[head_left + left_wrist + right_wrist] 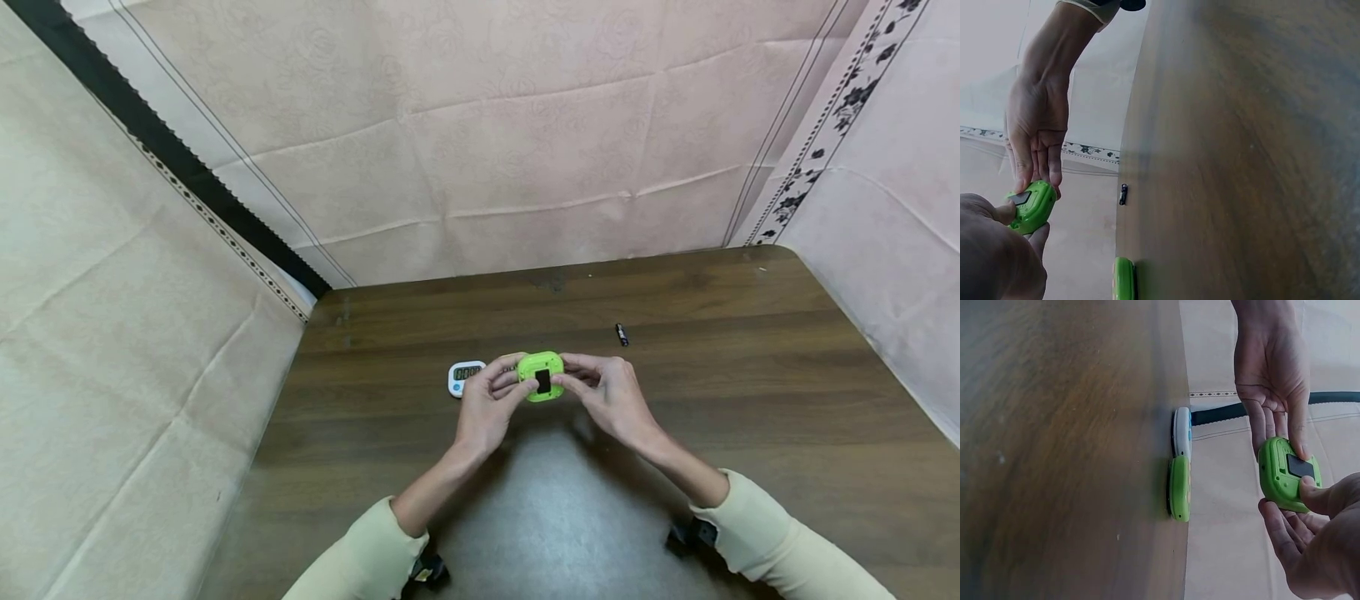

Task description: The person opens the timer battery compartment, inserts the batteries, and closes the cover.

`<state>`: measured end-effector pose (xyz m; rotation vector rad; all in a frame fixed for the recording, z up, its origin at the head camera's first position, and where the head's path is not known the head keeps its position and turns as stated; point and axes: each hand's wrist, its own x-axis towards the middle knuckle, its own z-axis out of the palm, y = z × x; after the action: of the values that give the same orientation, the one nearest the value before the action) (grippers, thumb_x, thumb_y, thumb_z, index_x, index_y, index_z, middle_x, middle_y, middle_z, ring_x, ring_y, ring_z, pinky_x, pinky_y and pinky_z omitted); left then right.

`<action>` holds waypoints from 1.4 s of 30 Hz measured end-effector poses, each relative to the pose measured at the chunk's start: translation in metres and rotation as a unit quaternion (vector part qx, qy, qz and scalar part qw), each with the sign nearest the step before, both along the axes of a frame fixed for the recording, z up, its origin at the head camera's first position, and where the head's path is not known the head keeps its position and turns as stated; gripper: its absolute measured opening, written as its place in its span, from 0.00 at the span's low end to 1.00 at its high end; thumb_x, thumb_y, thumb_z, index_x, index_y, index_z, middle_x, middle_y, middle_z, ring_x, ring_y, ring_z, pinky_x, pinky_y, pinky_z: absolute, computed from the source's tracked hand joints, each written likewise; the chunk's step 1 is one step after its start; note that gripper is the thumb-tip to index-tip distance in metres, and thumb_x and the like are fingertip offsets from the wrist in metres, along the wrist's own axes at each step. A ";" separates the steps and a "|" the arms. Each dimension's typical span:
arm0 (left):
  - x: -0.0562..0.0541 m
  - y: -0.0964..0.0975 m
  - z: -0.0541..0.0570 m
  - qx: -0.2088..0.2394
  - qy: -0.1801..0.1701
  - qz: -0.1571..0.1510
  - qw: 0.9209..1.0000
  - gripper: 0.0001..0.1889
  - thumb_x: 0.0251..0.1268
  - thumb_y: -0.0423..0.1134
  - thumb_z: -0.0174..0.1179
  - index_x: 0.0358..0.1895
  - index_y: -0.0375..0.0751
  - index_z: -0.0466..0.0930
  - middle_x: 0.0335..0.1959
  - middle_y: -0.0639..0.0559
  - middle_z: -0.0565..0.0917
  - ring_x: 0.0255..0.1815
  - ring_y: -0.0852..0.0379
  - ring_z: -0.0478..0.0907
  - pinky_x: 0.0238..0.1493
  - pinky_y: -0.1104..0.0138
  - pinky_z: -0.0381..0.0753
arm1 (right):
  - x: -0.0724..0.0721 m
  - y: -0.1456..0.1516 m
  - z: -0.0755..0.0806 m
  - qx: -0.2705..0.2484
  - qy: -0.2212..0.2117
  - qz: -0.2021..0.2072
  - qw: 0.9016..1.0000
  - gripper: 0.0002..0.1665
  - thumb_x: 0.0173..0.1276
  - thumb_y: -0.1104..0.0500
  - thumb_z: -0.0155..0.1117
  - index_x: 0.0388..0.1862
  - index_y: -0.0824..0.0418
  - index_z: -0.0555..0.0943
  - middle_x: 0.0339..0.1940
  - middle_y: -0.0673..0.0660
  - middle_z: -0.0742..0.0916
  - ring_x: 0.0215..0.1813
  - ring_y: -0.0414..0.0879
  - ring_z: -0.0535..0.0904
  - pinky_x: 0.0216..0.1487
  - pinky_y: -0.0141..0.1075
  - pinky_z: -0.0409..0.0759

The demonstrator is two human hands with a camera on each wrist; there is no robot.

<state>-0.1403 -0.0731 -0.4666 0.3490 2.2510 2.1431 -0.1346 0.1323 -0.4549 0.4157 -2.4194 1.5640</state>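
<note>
Both hands hold a lime-green digital timer (552,363) above the table, its back with a black rectangular patch (1300,465) turned toward the person. My left hand (483,412) pinches its left edge, thumb by the patch and fingers behind. From the other side my right hand (617,403) grips it the same way, thumb on the back. A white digital timer (463,377) lies face up just beyond the left hand, its display showing digits. Beside that one lies a second green timer (1179,489), hidden behind the hands in the head view.
A small dark battery (622,335) lies on the wooden table (750,350), beyond the right hand. Pale patterned cloth (525,150) hangs along the back and both sides of the table. A dark strip (202,171) runs down the cloth at the left.
</note>
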 end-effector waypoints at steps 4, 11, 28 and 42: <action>0.001 0.001 0.000 -0.002 0.010 0.006 1.000 0.20 0.70 0.30 0.71 0.64 0.35 0.83 0.51 0.37 0.90 0.54 0.44 0.89 0.56 0.66 0.87 | 0.000 0.000 0.000 0.001 0.006 0.000 1.000 0.19 0.69 0.65 0.77 0.57 0.69 0.88 0.41 0.60 0.93 0.39 0.50 0.91 0.37 0.35 0.90; 0.002 0.001 0.000 -0.015 0.020 0.011 1.000 0.20 0.70 0.30 0.71 0.63 0.33 0.84 0.51 0.37 0.90 0.54 0.44 0.89 0.56 0.67 0.87 | 0.001 0.000 -0.001 0.001 0.015 0.004 1.000 0.19 0.69 0.65 0.77 0.57 0.70 0.88 0.42 0.60 0.93 0.40 0.49 0.91 0.40 0.37 0.91; -0.004 -0.001 0.000 -0.028 0.024 0.023 0.999 0.19 0.70 0.31 0.72 0.61 0.32 0.85 0.48 0.37 0.91 0.52 0.46 0.90 0.52 0.68 0.88 | -0.013 0.010 -0.003 -0.059 -0.102 0.024 0.993 0.16 0.77 0.60 0.70 0.58 0.67 0.88 0.50 0.62 0.92 0.49 0.48 0.91 0.50 0.42 0.90; -0.015 -0.002 -0.013 -0.012 -0.024 0.039 0.999 0.20 0.71 0.33 0.72 0.62 0.31 0.84 0.48 0.34 0.90 0.52 0.47 0.89 0.48 0.74 0.86 | -0.024 0.023 -0.020 -0.074 -0.174 0.036 0.981 0.20 0.77 0.63 0.70 0.63 0.69 0.84 0.57 0.69 0.89 0.53 0.56 0.89 0.56 0.47 0.89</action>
<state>-0.1551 -0.0753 -0.4791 0.2100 2.2991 2.1352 -0.1587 0.1553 -0.4748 0.2191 -2.5330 1.9775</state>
